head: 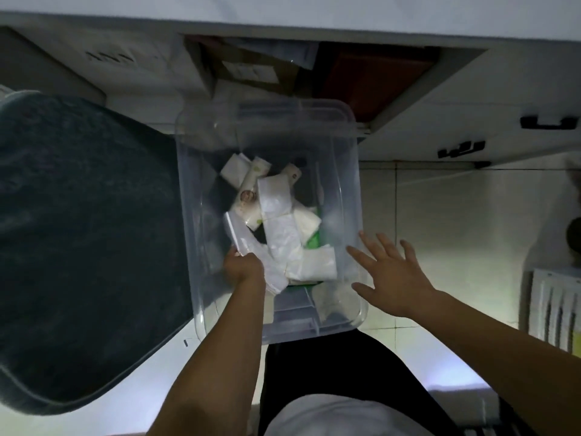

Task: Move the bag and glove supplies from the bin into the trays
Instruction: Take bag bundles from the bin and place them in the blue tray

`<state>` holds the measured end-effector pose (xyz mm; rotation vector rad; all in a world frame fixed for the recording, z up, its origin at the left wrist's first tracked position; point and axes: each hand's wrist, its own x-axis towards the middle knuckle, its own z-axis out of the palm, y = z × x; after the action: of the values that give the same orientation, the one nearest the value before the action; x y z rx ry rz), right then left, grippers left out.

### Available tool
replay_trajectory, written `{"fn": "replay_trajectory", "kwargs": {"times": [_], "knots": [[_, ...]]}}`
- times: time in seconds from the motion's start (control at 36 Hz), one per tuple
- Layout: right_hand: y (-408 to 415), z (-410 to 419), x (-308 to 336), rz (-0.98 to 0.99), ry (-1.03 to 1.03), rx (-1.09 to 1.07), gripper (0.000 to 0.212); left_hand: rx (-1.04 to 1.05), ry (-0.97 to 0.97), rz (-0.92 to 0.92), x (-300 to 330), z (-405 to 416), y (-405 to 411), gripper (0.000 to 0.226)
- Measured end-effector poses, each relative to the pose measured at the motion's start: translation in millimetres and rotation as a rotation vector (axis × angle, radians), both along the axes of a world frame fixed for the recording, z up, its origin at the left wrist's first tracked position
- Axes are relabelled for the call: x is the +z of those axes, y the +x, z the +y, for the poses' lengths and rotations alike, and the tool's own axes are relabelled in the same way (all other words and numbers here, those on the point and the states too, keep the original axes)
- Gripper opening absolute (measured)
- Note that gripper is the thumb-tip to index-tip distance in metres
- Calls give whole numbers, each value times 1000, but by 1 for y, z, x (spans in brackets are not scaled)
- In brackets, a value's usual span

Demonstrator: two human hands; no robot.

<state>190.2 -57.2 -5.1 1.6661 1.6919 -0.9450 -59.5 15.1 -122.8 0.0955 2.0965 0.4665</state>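
Bin (pixel 341 146): clear plastic, centre, packets (pixel 279 221) piled inside.
Left hand (pixel 243 267): inside bin at 7 o'clock, grip clamped on clear bag (pixel 238 236).
Right hand (pixel 391 273): fingers spread apart, at bin's 4 o'clock rim.

Clear plastic bin (pixel 342 146), centre of frame: holds a heap of white folded packets (pixel 276 209), green item beneath. Left hand (pixel 243 267) inside, closed on a clear flat bag (pixel 237 232). Right hand (pixel 390 272), fingers spread, at bin's right wall. Dark cushion (pixel 85 240), left of frame.
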Motion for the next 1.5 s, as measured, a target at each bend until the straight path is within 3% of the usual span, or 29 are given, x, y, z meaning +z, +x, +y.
{"fn": "replay_trajectory", "kwargs": {"times": [0.14, 0.19, 0.28, 0.33, 0.44, 0.61, 0.89, 1.0, 1.06, 1.14, 1.19, 1.25, 1.36, 1.44, 1.5], "knots": [[-19, 16, 21, 224, 86, -371, 76, -194, 107, -205, 35, -6, 2, 29], [-26, 26, 32, 400, 121, -670, 72, -235, 131, -398, 54, -6, 1, 29], [-32, 41, 48, 655, 16, -1187, 57, -361, 139, -694, 87, -6, 4, 32], [-30, 47, 56, 734, -81, -1367, 39, -430, 125, -817, 106, -6, 8, 33], [-19, 43, 64, 864, -121, -1499, 23, -473, 118, -956, 126, -8, 20, 36], [-9, 20, 67, 847, -84, -1556, 36, -557, 89, -1010, 136, -14, 37, 39], [-5, -9, 51, 868, -12, -1642, 33, -693, -2, -1017, 117, -13, 55, 56], [-5, -13, 42, 844, 34, -1689, 27, -736, -52, -1051, 98, 3, 55, 44], [-5, -15, 38, 814, 43, -1688, 27, -665, -17, -929, 77, 19, 50, 30], [-4, -20, 31, 764, 37, -1676, 31, -445, 38, -486, 35, 38, 37, 20], [-4, -25, 26, 732, 44, -1677, 35, -441, -33, -258, 10, 41, 28, 25], [-1, -30, 21, 698, 63, -1682, 39, -396, -178, -259, -5, 38, 23, 36], [5, -45, 17, 702, 83, -1707, 34, -465, -363, -386, -18, 34, 30, 30], [10, -57, 16, 701, 82, -1709, 28, -442, -284, -312, -38, 33, 37, 49], [14, -64, 15, 690, 91, -1699, 26, -397, -253, -279, -44, 32, 39, 49]]}}
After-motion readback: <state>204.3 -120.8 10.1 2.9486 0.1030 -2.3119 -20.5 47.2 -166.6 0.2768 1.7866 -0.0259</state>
